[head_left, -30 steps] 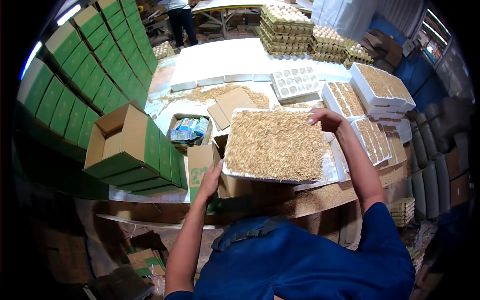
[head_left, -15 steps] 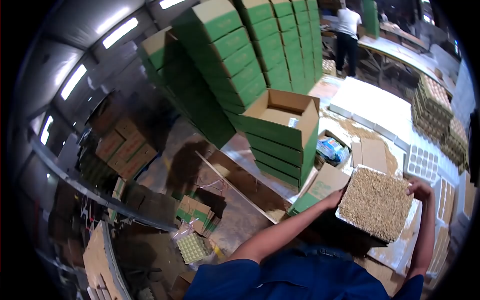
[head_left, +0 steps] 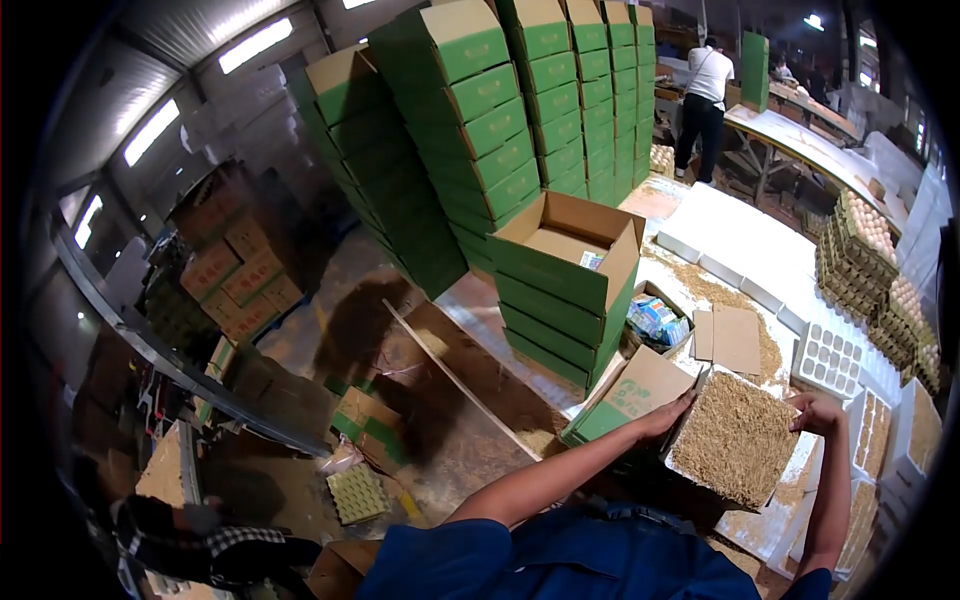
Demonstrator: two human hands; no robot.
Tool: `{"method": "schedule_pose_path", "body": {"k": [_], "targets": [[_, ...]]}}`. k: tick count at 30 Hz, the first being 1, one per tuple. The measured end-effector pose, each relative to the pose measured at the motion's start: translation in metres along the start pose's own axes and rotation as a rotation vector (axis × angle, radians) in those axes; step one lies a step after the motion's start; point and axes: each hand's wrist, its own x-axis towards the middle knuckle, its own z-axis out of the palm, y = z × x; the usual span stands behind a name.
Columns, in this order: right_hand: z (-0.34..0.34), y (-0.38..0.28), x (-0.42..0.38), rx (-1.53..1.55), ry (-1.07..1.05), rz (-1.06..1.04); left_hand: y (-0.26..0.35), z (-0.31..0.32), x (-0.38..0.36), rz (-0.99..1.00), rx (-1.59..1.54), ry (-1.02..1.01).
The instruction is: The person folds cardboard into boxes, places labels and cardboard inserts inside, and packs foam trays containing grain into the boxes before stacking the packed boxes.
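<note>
A white foam box is heaped level with tan husks and stands close in front of me, slightly tilted. At its left upper edge, my left hand grips the side, with some fingers hidden. My right hand is closed on the opposite edge, thumb and fingertips at the rim. Beside my left hand lies a green and brown cardboard carton, folded flat. Just beyond the box are brown cardboard pieces on the husk-strewn table.
An open green carton tops a stack ahead. Taller green carton stacks stand behind. Foam trays and egg trays line the right. A person in white stands far off; another person is at lower left.
The view has shifted, so the box appears slightly lower and more tilted. Both hands stay at its edges. A person has come into view at lower left.
</note>
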Motion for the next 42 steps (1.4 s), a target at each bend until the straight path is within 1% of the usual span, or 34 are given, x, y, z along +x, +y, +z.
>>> {"method": "schedule_pose_path", "body": {"k": [2,3,5,6,8,12,14,15,16,17,18,19,20,21,22,23,24,25,26,27,28,29,30,32,34,36,38,39,40,42], "targets": [[0.004,-0.002,-0.004,0.016,-0.034,-0.015,-0.008,0.0,0.007,0.102,0.106,0.076],[0.007,-0.003,-0.004,-0.038,-0.026,-0.024,-0.005,0.0,0.007,0.106,0.107,0.074],[0.01,-0.006,-0.005,-0.127,0.012,-0.047,0.0,0.005,0.007,0.246,0.178,0.234],[0.011,-0.005,-0.006,-0.128,0.014,-0.045,0.006,0.01,0.005,0.248,0.175,0.232],[0.013,-0.007,-0.003,-0.168,-0.002,-0.031,0.019,0.016,0.002,0.172,0.117,0.282],[0.019,-0.013,0.004,-0.197,-0.019,-0.022,0.018,0.012,0.002,0.171,0.158,0.301],[0.023,-0.01,0.007,-0.271,0.028,-0.058,0.017,0.015,-0.002,0.202,0.187,0.317],[0.026,-0.013,0.004,-0.286,0.054,-0.036,0.022,0.018,-0.005,0.202,0.186,0.314],[0.025,-0.012,0.004,-0.283,0.06,-0.034,0.028,0.022,-0.008,0.228,0.365,0.404],[0.023,-0.009,0.008,-0.452,0.082,-0.04,0.032,0.026,-0.011,0.253,0.545,0.492],[0.022,-0.004,0.014,-0.622,0.103,-0.042,0.046,0.031,-0.018,0.253,0.541,0.484],[0.005,0.019,0.033,-0.755,0.121,-0.048,0.065,0.037,-0.027,0.367,0.806,0.47],[-0.007,0.045,0.054,-1.008,0.196,-0.206,0.078,0.042,-0.03,0.491,1.064,0.435],[-0.006,0.061,0.074,-1.14,0.378,-0.1,0.078,0.048,-0.027,0.532,1.146,0.331],[0.046,0.019,0.05,-1.215,0.437,0.045,0.082,0.053,-0.024,0.546,1.158,0.198],[0.055,0.026,0.052,-1.185,0.453,-0.117,0.09,0.058,-0.027,0.536,1.259,0.087],[0.079,0.009,0.036,-1.092,0.465,-0.211,0.072,0.064,-0.019,0.479,1.174,0.03],[0.098,-0.005,0.027,-1.007,0.573,-0.144,0.071,0.067,-0.015,0.367,1.11,-0.066],[0.082,0.033,0.053,-1.014,0.655,-0.299,0.068,0.07,-0.014,0.436,1.189,-0.053],[0.093,0.019,0.038,-1.015,0.611,-0.22,0.077,0.075,-0.016,0.398,1.367,-0.08],[0.099,0.029,0.041,-0.847,0.716,-0.328,0.084,0.08,-0.017,0.317,1.403,-0.135],[0.101,0.034,0.041,-0.915,0.742,-0.354,0.088,0.085,-0.016,0.227,1.45,-0.173],[0.103,0.036,0.042,-0.985,0.755,-0.391,0.089,0.09,-0.015,0.25,1.448,-0.222],[0.12,0.025,0.028,-1.104,0.802,-0.461,0.091,0.092,-0.013,0.184,1.532,-0.187],[0.129,0.016,0.015,-1.051,0.962,-0.881,0.081,0.087,-0.01,0.171,1.503,-0.206],[0.121,0.005,0.0,-1.062,0.97,-0.851,0.066,0.081,-0.003,0.104,1.466,-0.233],[0.106,0.0,-0.008,-0.94,0.95,-0.757,0.067,0.083,-0.001,0.096,1.462,-0.27],[0.095,0.005,-0.008,-0.833,1.035,-0.807,0.062,0.084,-0.001,0.086,1.53,-0.281],[0.086,0.001,-0.022,-0.754,1.036,-0.711,0.06,0.084,-0.001,0.075,1.598,-0.289],[0.049,0.024,-0.013,-0.627,1.154,-0.662,0.06,0.085,0.0,0.07,1.578,-0.274]]}}
